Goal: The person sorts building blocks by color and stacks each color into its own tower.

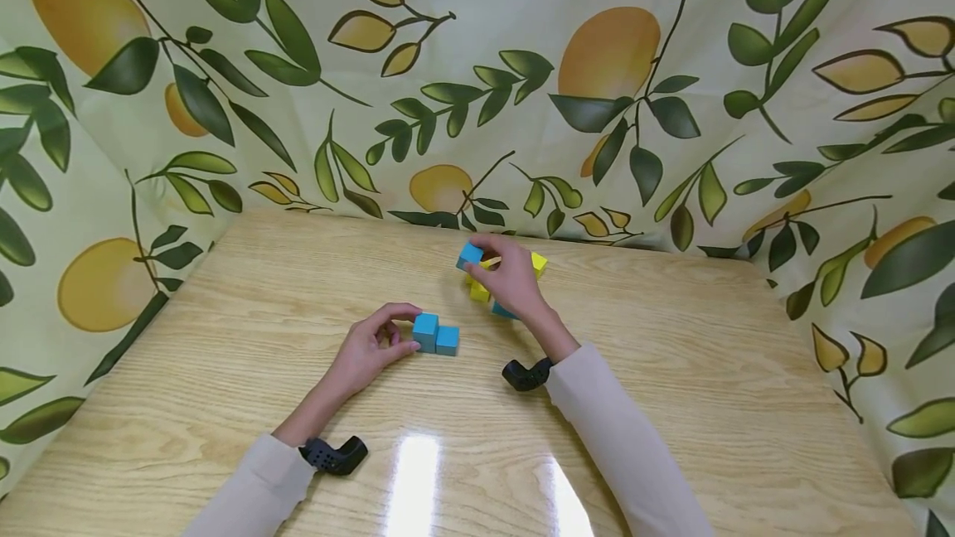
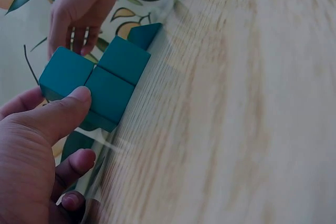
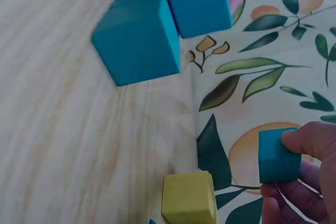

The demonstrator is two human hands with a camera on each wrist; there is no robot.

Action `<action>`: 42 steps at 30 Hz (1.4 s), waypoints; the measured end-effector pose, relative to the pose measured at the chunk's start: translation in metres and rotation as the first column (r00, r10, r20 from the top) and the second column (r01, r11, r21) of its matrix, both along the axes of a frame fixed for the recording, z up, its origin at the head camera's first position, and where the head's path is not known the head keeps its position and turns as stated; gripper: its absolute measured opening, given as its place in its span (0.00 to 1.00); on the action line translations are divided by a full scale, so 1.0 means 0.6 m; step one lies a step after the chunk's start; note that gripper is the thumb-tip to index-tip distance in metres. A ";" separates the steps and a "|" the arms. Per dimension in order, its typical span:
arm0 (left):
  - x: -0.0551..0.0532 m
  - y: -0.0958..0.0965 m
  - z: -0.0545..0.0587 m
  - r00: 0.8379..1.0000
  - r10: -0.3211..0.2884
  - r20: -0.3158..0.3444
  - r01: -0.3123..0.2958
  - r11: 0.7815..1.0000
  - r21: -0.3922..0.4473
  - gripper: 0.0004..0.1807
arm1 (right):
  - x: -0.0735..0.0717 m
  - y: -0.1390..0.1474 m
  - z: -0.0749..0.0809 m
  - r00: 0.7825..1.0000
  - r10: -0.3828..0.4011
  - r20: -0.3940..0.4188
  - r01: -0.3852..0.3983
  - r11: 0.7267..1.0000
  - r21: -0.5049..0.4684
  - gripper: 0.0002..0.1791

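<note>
My left hand (image 1: 376, 344) has its thumb and fingers on a small group of joined-looking blue cubes (image 1: 425, 334) at the middle of the table. In the left wrist view, these blue cubes (image 2: 110, 88) form an L, with the thumb pressing one side. Farther back, my right hand (image 1: 513, 276) pinches a single blue cube (image 1: 469, 255) between thumb and fingers. The right wrist view shows that held cube (image 3: 278, 156) clear of the others. Yellow cubes (image 1: 480, 292) sit just under the right hand, which partly hides them.
Another yellow block (image 1: 540, 263) shows behind the right hand, and a blue block (image 1: 504, 312) lies below it. The wooden table (image 1: 671, 371) meets a leaf-and-fruit patterned cloth (image 1: 477, 139) at its back edge. Black wrist cameras (image 1: 334, 455) are strapped to both wrists.
</note>
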State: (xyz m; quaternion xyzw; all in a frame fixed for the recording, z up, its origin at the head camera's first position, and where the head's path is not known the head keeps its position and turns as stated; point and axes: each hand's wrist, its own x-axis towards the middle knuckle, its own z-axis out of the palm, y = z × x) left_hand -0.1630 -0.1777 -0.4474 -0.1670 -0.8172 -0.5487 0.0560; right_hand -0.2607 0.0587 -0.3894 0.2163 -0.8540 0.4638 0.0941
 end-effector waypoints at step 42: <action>0.000 0.001 -0.001 1.000 0.023 0.005 -0.023 1.000 -0.019 0.24 | 0.105 0.009 -0.041 0.960 0.279 -0.022 -0.275 0.954 0.123 0.20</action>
